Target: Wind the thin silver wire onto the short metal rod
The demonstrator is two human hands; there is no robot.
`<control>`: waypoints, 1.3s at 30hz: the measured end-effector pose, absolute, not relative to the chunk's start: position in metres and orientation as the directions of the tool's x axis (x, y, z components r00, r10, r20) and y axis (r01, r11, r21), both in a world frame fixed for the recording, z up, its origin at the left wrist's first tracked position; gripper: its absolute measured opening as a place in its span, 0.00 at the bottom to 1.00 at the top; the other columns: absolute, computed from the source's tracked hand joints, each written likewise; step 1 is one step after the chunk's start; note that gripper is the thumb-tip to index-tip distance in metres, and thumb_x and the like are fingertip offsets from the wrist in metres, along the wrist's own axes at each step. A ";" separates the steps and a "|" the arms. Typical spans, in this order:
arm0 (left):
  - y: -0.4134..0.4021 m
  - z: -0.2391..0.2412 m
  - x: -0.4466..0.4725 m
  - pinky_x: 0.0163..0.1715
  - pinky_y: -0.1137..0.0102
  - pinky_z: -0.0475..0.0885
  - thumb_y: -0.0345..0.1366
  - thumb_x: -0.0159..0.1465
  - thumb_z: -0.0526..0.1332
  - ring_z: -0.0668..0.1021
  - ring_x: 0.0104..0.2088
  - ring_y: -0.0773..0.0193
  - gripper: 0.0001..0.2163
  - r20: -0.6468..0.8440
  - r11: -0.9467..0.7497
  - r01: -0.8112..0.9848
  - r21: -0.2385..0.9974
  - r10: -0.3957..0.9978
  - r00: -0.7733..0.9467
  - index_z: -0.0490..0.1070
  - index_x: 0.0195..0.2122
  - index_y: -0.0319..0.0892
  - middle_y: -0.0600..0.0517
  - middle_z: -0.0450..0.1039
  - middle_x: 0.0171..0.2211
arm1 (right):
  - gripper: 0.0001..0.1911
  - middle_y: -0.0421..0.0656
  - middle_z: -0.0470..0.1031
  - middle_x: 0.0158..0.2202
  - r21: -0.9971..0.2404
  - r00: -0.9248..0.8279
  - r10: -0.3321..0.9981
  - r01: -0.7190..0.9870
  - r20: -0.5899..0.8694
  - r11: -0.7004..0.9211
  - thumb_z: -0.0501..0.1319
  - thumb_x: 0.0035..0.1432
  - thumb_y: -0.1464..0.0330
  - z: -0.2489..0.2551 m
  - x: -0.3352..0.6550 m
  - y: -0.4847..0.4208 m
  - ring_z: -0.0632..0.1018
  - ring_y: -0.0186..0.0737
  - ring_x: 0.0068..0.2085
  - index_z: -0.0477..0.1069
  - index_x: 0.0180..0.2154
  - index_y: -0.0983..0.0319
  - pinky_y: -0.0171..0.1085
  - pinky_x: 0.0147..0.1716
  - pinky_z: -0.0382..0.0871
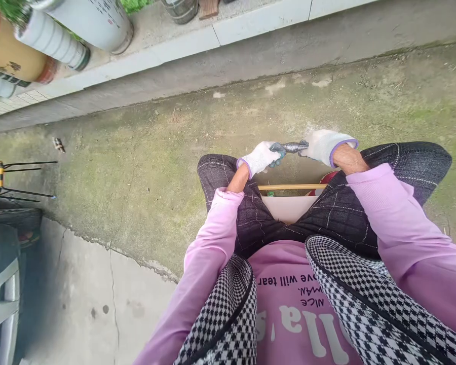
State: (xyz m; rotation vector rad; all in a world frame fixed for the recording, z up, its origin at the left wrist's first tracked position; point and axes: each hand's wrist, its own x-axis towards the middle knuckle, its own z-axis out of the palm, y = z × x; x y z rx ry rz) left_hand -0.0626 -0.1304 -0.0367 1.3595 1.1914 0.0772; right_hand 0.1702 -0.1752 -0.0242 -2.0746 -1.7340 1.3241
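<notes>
I am seated with my knees apart, and both hands wear white gloves with purple cuffs. My left hand (259, 158) and my right hand (323, 146) meet in front of my knees. Between them they grip a short dark grey object (292, 147), each hand closed on one end. What the object is I cannot make out. Below the hands, between my legs, lies a thin wooden stick (289, 187), and beneath it shows the pale edge of the seat (289, 207). A red thing (327, 178) peeks out by my right knee.
Mossy concrete ground (155, 152) spreads ahead. A raised kerb (251, 25) with white and tan cylinders (53, 40) runs along the top. At the left edge stand a wire rack (19, 180) and part of a vehicle (3, 284). Small debris (58, 145) lies on the ground.
</notes>
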 end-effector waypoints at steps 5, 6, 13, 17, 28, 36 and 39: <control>-0.123 -0.029 -0.059 0.27 0.75 0.69 0.20 0.80 0.66 0.77 0.21 0.70 0.11 -0.642 0.518 0.381 0.765 0.653 0.402 0.80 0.40 0.38 0.53 0.81 0.25 | 0.16 0.45 0.75 0.31 -0.502 0.039 0.782 0.747 -0.622 -0.436 0.76 0.90 0.70 -0.002 0.160 -0.172 0.72 0.40 0.30 0.80 0.42 0.62 0.39 0.34 0.66; -0.122 -0.029 -0.058 0.28 0.74 0.70 0.20 0.82 0.65 0.77 0.20 0.70 0.12 -0.655 0.549 0.357 0.756 0.644 0.395 0.80 0.40 0.38 0.52 0.82 0.26 | 0.13 0.45 0.76 0.32 -0.530 0.047 0.773 0.702 -0.633 -0.476 0.75 0.91 0.69 0.000 0.159 -0.173 0.74 0.41 0.29 0.82 0.45 0.62 0.38 0.33 0.68; -0.118 -0.031 -0.060 0.30 0.73 0.76 0.26 0.83 0.71 0.77 0.20 0.71 0.04 -0.601 0.580 0.198 0.791 0.672 0.433 0.83 0.55 0.37 0.56 0.85 0.32 | 0.22 0.45 0.75 0.34 -0.814 -0.130 0.809 0.204 -0.573 -0.544 0.85 0.83 0.53 -0.018 0.170 -0.193 0.71 0.39 0.29 0.84 0.50 0.64 0.34 0.24 0.68; -0.120 -0.035 -0.063 0.30 0.72 0.77 0.20 0.77 0.71 0.77 0.21 0.73 0.11 -0.549 0.561 0.119 0.819 0.707 0.446 0.82 0.57 0.38 0.60 0.83 0.33 | 0.31 0.44 0.75 0.33 -0.832 -0.229 0.801 0.109 -0.553 -0.544 0.86 0.80 0.43 -0.026 0.172 -0.200 0.69 0.38 0.29 0.85 0.53 0.64 0.33 0.24 0.65; -0.118 -0.068 -0.052 0.35 0.73 0.78 0.36 0.87 0.73 0.83 0.25 0.68 0.11 -0.639 0.629 0.186 0.754 0.638 0.430 0.80 0.46 0.39 0.52 0.85 0.31 | 0.13 0.46 0.85 0.42 -0.749 0.048 0.924 0.570 -0.381 -0.338 0.78 0.81 0.67 -0.034 0.149 -0.174 0.83 0.47 0.38 0.88 0.62 0.62 0.36 0.36 0.76; -0.122 -0.057 -0.057 0.35 0.73 0.79 0.46 0.88 0.76 0.88 0.29 0.65 0.21 -0.573 0.633 0.097 0.768 0.612 0.545 0.81 0.40 0.37 0.48 0.86 0.33 | 0.12 0.38 0.75 0.31 -0.921 0.140 0.911 -0.054 -0.389 -0.385 0.78 0.77 0.74 -0.037 0.164 -0.175 0.66 0.34 0.23 0.77 0.47 0.59 0.31 0.16 0.62; -0.123 -0.050 -0.055 0.35 0.72 0.81 0.56 0.86 0.77 0.88 0.29 0.62 0.26 -0.628 0.691 0.123 0.713 0.551 0.549 0.80 0.40 0.38 0.50 0.83 0.30 | 0.12 0.37 0.74 0.31 -0.908 0.219 0.882 -0.126 -0.418 -0.399 0.74 0.84 0.76 -0.029 0.165 -0.174 0.64 0.33 0.23 0.74 0.48 0.59 0.30 0.18 0.60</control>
